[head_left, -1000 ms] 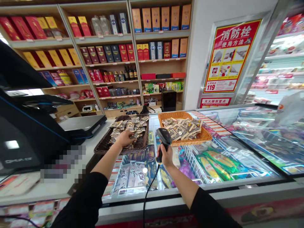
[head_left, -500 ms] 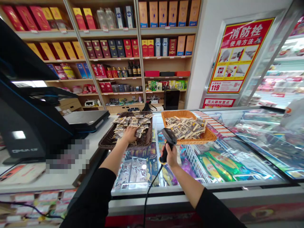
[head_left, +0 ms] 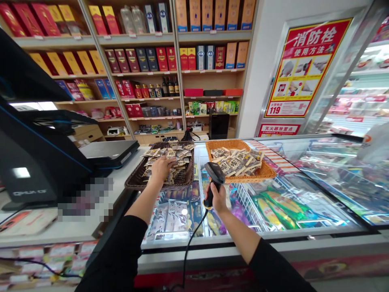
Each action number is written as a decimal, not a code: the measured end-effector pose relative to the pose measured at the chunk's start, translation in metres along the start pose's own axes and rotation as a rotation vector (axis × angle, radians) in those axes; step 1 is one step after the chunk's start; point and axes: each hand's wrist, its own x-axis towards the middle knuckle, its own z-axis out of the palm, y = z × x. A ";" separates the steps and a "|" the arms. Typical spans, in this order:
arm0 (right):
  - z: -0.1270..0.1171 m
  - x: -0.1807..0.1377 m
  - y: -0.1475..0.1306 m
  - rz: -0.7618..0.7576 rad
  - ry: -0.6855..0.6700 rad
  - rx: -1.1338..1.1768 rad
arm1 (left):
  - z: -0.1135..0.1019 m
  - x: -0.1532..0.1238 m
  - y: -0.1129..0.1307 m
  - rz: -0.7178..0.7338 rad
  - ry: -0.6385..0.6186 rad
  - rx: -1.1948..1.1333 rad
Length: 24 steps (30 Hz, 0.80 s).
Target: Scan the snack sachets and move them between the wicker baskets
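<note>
My left hand [head_left: 161, 169] rests on small flat snack packets [head_left: 182, 153] piled in a dark brown wicker basket [head_left: 136, 179]. Its fingers are stretched over the packets, with their tips partly lost among them. A black handheld barcode scanner [head_left: 215, 173] is in my right hand [head_left: 219, 198], the fingers wrapped around its handle. The scanner stands upright, its head in front of an orange wicker basket [head_left: 267, 173], and its cable [head_left: 189, 247] hangs down toward me. Similar packets [head_left: 235, 163] fill the orange basket.
Both baskets sit on the glass top of a chest freezer [head_left: 306, 236] holding bagged goods. To the left, a counter [head_left: 83, 232] carries a dark checkout machine [head_left: 36, 166] and a flat scale [head_left: 109, 151]. Shelves [head_left: 136, 75] of boxes and bottles line the back wall.
My left hand has shifted slightly left and farther over the packets, its fingers now turned more to the right. My right hand holds the scanner in nearly the same place.
</note>
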 end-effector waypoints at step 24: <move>0.006 -0.009 -0.011 0.212 -0.359 -0.023 | 0.011 0.004 -0.002 -0.104 -0.042 -0.831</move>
